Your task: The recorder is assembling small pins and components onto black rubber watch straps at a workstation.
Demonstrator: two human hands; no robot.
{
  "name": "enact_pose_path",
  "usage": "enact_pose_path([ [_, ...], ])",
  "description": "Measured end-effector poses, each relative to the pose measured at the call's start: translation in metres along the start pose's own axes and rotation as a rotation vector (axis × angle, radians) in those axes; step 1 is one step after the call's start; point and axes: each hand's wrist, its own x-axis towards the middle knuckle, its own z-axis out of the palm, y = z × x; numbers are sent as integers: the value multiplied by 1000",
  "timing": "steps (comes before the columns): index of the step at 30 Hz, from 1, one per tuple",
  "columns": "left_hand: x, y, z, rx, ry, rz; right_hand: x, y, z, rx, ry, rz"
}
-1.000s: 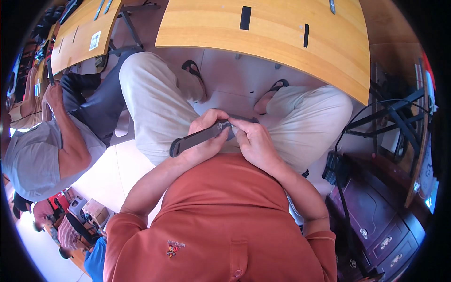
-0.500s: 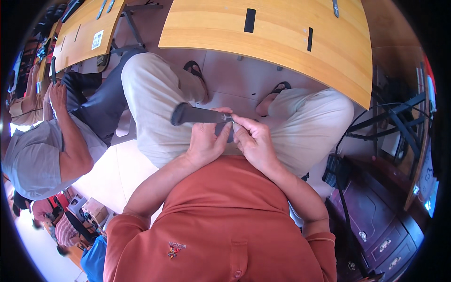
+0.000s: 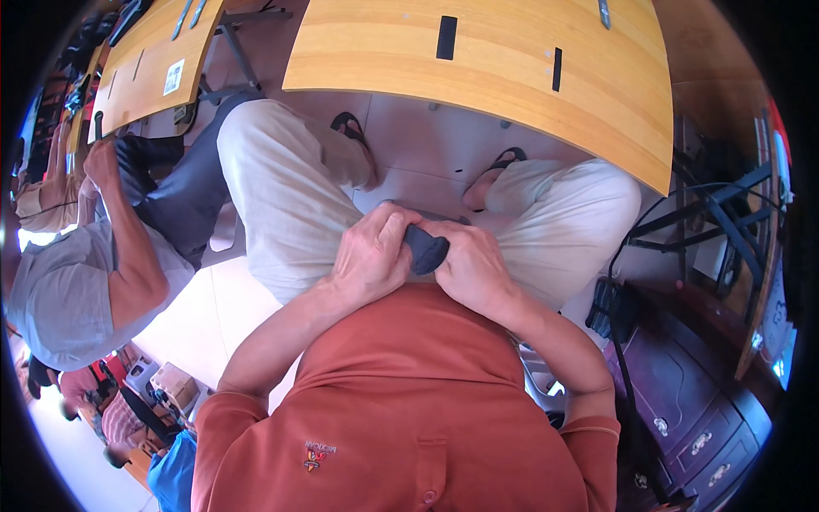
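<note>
Both hands meet above my lap on a dark grey strap-like piece (image 3: 426,248), whose rounded end sticks out toward my body between them. My left hand (image 3: 372,252) is closed on it, thumb and fingers bent along its left side. On the other side my right hand (image 3: 476,260) grips it with curled fingers, knuckles up. The far part of the piece is hidden behind the hands, so its exact kind does not show.
Ahead stands a wooden table (image 3: 495,72) with a wide black strip (image 3: 445,37) and a narrower black strip (image 3: 557,69). A seated person (image 3: 94,273) works at my left, holding a dark slim object. At right are a metal frame (image 3: 725,213) and a dark drawer cabinet (image 3: 674,410).
The grey piece has turned from pointing left to pointing toward my body. My hands have shifted from a fingertip hold to a fuller grip around it.
</note>
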Motion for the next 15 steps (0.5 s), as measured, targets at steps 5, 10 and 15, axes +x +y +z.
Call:
enact_pose_path([
  [5,5,0,-9,-19,-94,104,-3,-4,-11,-515,-118,-151],
  [10,2,4,-14,-430,-153,-349,1,-2,-22,-456,-57,-208],
  [15,3,16,-12,-800,-35,-508,0,14,-5,-202,115,-240],
])
